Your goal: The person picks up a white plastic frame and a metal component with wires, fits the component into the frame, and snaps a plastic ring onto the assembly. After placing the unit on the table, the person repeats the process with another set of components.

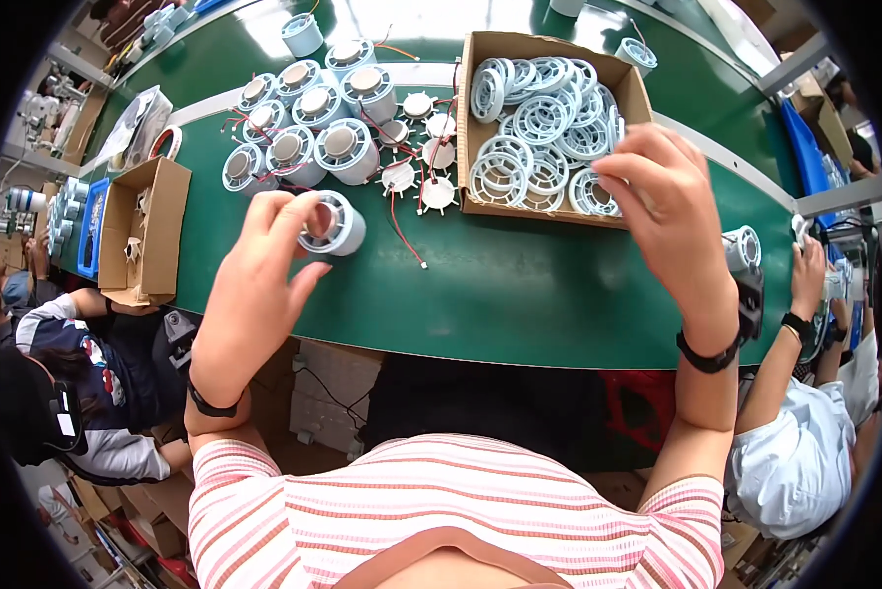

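Observation:
My left hand (259,260) reaches over a light blue cylindrical housing (346,228) standing on the bench. Its fingers touch or hover at the round disc in the housing's top, and the thumb is held apart below. My right hand (662,191) is over the right side of an open cardboard box (549,215) full of light blue plastic rings (541,120). Thumb and forefinger come together at the rim of a ring (590,194) in the box's near right corner. The other fingers are curled, and the exact contact is partly hidden.
Several similar housings (315,106) cluster behind my left hand. Beside them lie white spoked discs (438,192) with red wires. One housing (742,248) lies near my right wrist. A smaller cardboard box (162,236) stands at the left. Co-workers sit on both sides.

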